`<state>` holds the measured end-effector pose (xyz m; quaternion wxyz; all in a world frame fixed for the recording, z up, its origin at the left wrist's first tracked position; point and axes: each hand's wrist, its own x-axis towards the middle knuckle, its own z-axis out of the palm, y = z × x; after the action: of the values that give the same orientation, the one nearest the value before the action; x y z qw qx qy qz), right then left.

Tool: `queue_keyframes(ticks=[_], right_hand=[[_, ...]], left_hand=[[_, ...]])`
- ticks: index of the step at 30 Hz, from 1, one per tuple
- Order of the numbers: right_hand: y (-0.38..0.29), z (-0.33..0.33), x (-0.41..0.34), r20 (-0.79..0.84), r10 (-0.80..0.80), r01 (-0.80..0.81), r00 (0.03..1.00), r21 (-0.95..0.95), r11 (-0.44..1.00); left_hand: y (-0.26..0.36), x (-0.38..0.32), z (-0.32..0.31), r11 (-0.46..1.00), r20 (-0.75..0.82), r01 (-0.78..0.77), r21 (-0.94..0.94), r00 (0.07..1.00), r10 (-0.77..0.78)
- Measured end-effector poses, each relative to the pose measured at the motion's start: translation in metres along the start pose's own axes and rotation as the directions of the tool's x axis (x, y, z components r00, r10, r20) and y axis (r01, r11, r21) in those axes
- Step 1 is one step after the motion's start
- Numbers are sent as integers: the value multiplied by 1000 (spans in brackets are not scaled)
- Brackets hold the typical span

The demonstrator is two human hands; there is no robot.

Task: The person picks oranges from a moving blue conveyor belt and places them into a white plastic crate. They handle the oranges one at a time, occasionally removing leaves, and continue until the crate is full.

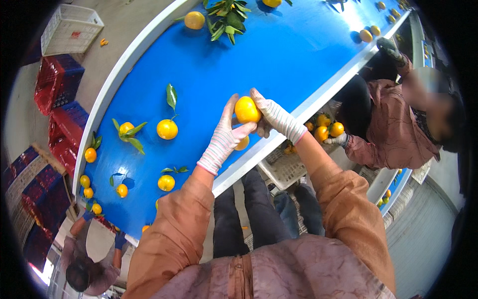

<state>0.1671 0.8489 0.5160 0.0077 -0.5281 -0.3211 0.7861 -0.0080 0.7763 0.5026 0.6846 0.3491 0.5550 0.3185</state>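
Over the blue conveyor belt [209, 71], both my hands meet at an orange mandarin [247, 110]. My left hand [226, 134], in a striped knit glove, has its thumb below the fruit and a finger at its left side. My right hand [274, 114], gloved alike, touches the fruit's right side, its lower fingers partly hidden behind. Another mandarin [242, 143] shows just under my left thumb; whether it is held I cannot tell. To the left lie a mandarin with a long-stemmed leaf [167, 129], a leafy one [126, 128] and one with small leaves [166, 182].
White side rails [257, 159] border the belt. A white plastic crate [285, 168] with fruit stands below the near rail. At right, a co-worker's gloved hand [338, 139] is by several mandarins; another person [89, 269] works lower left. A leafy bunch [228, 17] lies at the top.
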Motion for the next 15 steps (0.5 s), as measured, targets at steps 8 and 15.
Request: queue_keyframes(ticks=[8, 15], right_hand=[[-24, 10, 12, 20, -97, 94, 995, 105, 990], [-147, -173, 63, -613, -474, 271, 632, -398, 876]], left_hand=[[56, -49, -72, 779, 185, 131, -613, 983, -20], [121, 31, -1, 710, 30, 81, -700, 996, -84]])
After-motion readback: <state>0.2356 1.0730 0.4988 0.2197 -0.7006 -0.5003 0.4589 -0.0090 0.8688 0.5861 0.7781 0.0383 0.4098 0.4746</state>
